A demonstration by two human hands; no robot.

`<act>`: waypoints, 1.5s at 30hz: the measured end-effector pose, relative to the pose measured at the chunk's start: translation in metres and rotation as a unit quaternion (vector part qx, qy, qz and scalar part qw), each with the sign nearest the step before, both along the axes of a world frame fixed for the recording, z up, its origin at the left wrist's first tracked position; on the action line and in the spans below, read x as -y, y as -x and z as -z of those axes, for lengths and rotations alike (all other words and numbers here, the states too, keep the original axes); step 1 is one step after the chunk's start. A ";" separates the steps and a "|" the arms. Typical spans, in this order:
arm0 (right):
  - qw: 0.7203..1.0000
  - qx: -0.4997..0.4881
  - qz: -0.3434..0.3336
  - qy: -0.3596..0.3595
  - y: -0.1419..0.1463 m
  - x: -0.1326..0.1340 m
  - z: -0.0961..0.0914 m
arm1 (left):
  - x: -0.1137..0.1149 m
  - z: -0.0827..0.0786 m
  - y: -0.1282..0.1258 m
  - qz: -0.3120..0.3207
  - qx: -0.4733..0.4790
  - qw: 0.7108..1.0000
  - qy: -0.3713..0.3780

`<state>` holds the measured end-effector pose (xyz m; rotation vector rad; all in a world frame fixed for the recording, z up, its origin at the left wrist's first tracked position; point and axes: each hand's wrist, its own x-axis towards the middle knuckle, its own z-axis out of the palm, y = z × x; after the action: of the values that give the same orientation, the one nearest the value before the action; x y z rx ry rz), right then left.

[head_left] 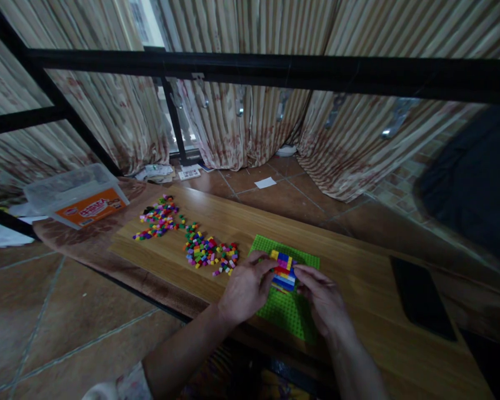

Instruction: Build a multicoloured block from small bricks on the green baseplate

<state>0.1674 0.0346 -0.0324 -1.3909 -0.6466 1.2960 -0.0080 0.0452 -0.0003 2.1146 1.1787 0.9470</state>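
Note:
A small model of building bricks [284, 272], in yellow, blue, red, pink and light blue layers, stands on a green studded baseplate [287, 319]. My left hand [248, 286] is closed at its left side, with thumb and forefinger against the bricks. From the right, my right hand [323, 297] meets the model, its fingers bent and pressed to the edge. Whether a loose brick is between those fingertips I cannot tell. The hands and forearms hide parts of the baseplate.
Loose bricks [208, 250] lie in piles along the wooden board [337, 250], left of the baseplate. A clear plastic box [73, 191] with an orange label stands at the far left. At the right lies a dark flat object [420, 297]. A black metal rail [250, 66] crosses behind.

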 end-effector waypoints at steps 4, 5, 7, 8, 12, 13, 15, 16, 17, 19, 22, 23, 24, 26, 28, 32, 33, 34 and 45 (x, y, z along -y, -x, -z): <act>0.997 -0.052 -0.023 0.043 0.000 -0.003 -0.008 | 0.000 0.002 0.000 0.003 -0.003 1.000 -0.001; 0.997 -0.056 -0.025 0.048 0.000 -0.004 -0.010 | 0.000 0.002 -0.001 0.002 -0.002 1.000 -0.003; 0.997 -0.059 -0.018 0.053 0.001 -0.005 -0.011 | -0.001 0.003 -0.001 0.002 0.003 1.000 -0.007; 0.996 -0.062 -0.013 0.055 0.002 -0.005 -0.011 | -0.001 0.003 -0.001 0.003 0.005 1.000 -0.007; 0.996 -0.067 0.015 0.052 0.005 -0.005 -0.009 | -0.001 0.006 -0.002 0.006 0.006 1.000 -0.007; 0.997 -0.062 0.021 0.048 0.007 -0.006 -0.008 | -0.001 0.006 -0.002 0.005 0.006 1.000 -0.008; 0.998 -0.048 0.029 0.041 0.009 -0.006 -0.009 | 0.000 0.008 -0.002 0.003 0.005 1.000 -0.006; 0.998 -0.043 0.030 0.037 0.009 -0.007 -0.009 | 0.000 0.008 -0.002 0.004 0.003 1.000 -0.005; 0.998 -0.042 0.028 0.033 0.010 -0.007 -0.010 | 0.000 0.008 -0.001 0.004 0.001 1.000 -0.003; 0.998 -0.045 0.027 0.023 0.008 -0.006 -0.011 | 0.002 0.006 0.000 0.000 0.001 1.000 0.001; 0.995 -0.070 0.065 0.000 0.003 0.002 -0.010 | 0.010 0.003 0.005 -0.019 0.017 1.000 0.009; 0.993 -0.079 0.089 -0.009 0.001 0.007 -0.009 | 0.015 0.003 0.008 -0.027 0.024 0.999 0.014; 0.990 -0.084 0.110 -0.019 0.000 0.012 -0.008 | 0.021 0.002 0.012 -0.035 0.030 0.999 0.020; 0.987 -0.066 0.145 -0.030 0.002 0.026 -0.005 | 0.035 0.005 0.024 -0.049 0.039 0.997 0.037; 0.987 -0.001 0.154 -0.036 0.010 0.042 -0.002 | 0.050 0.011 0.038 -0.067 0.044 0.995 0.056; 0.984 0.164 0.054 -0.045 0.044 0.071 0.005 | 0.076 0.027 0.074 -0.088 0.040 0.992 0.083; 0.980 0.189 0.024 -0.048 0.053 0.075 0.008 | 0.080 0.030 0.083 -0.098 0.041 0.990 0.089; 0.977 0.207 -0.004 -0.053 0.062 0.078 0.010 | 0.084 0.033 0.091 -0.111 0.041 0.988 0.094; 0.868 0.428 -0.193 -0.161 0.123 0.042 0.019 | 0.079 0.042 0.129 -0.172 0.047 0.979 0.102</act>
<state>0.0444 -0.0079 -0.0513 -1.5669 -1.7346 0.7369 -0.1369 -0.0339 -0.0422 1.7191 1.5532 1.0127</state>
